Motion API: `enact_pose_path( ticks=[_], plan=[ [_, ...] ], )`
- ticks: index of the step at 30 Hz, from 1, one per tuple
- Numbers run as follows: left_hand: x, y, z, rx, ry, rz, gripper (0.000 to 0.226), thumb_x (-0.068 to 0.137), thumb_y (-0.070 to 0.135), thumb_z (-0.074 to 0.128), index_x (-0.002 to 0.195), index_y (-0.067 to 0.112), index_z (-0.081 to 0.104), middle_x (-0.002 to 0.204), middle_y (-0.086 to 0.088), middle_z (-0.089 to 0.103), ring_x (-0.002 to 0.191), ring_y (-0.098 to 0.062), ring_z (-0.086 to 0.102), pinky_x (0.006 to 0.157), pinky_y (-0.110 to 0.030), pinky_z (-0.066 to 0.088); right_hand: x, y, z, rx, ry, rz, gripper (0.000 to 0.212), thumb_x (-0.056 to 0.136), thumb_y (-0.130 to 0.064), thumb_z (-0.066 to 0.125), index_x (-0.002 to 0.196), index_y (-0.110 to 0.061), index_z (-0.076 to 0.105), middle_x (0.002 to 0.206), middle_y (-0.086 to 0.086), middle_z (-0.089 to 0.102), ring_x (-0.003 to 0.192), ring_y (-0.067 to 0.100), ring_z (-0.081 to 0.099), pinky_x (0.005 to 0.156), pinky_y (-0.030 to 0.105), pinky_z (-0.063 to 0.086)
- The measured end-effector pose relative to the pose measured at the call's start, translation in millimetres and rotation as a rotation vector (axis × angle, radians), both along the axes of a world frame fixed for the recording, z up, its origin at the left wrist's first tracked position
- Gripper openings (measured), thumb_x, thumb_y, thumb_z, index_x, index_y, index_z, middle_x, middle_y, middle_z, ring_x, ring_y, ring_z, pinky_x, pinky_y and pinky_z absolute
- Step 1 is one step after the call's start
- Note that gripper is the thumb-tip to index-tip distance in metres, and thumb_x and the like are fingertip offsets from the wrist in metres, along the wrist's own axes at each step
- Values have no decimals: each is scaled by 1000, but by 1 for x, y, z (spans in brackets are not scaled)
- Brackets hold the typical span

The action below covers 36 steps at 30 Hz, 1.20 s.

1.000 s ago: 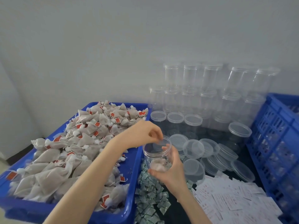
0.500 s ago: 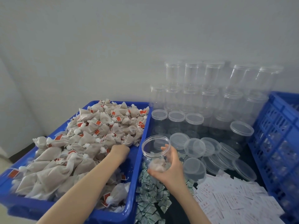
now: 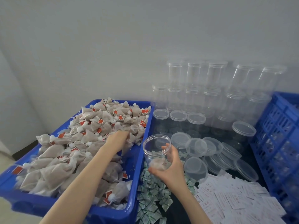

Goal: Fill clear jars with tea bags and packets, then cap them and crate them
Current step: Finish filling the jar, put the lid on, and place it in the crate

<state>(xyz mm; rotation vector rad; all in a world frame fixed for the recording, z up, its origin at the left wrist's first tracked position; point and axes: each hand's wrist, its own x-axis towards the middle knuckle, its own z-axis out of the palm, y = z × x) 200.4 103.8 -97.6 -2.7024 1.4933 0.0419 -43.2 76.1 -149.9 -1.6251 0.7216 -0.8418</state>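
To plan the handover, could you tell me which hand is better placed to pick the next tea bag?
Left hand: it is already among the tea bags in the blue bin, while the right hand holds the open jar.

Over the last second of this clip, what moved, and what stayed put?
The left hand left the mouth of the open jar, swung left and away into the blue bin, and now digs into the tea bags; whether it grips one is hidden. The right hand kept its hold on the jar, a few tea bags inside. Loose lids, packets and stacked jars are unchanged.
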Motion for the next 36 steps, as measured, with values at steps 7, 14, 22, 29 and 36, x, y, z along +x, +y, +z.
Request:
enact_pose_path(
  ticks=[7,14,22,29,36],
  plan=[
    [-25,0,54,-683,235,-125,24,99,9,46,120,13,57,114,-2,61,94,-12,59,77,-17,46,4,-2,0,12,-13,17,109,44,-40,89,141,-33,41,138,-21,52,126,-14,45,102,13,41],
    [-73,22,113,-873,474,-402,22,96,10,51,99,31,59,94,24,61,85,10,58,70,0,40,6,-4,0,12,-17,23,111,44,-41,88,143,-34,39,140,-20,52,127,-11,47,97,11,40],
    [-89,10,78,-151,291,-600,11,89,18,65,94,26,71,89,16,68,87,-1,63,85,-26,51,8,-7,1,-41,7,-15,92,50,-36,89,129,-49,42,126,-17,59,111,-8,56,79,3,46],
    [-54,5,72,-507,584,-427,20,88,20,67,83,40,66,83,24,69,84,8,64,77,-7,49,6,-11,-3,-30,4,-4,102,54,-27,92,141,-35,40,136,-19,53,119,-9,51,81,1,43],
    [1,-14,5,1,-62,90,29,92,12,54,121,19,60,120,-7,60,109,-27,60,80,-34,48,7,-13,-3,-16,-3,-12,102,51,-31,93,140,-36,41,136,-17,54,118,-9,52,80,1,44]
  ],
)
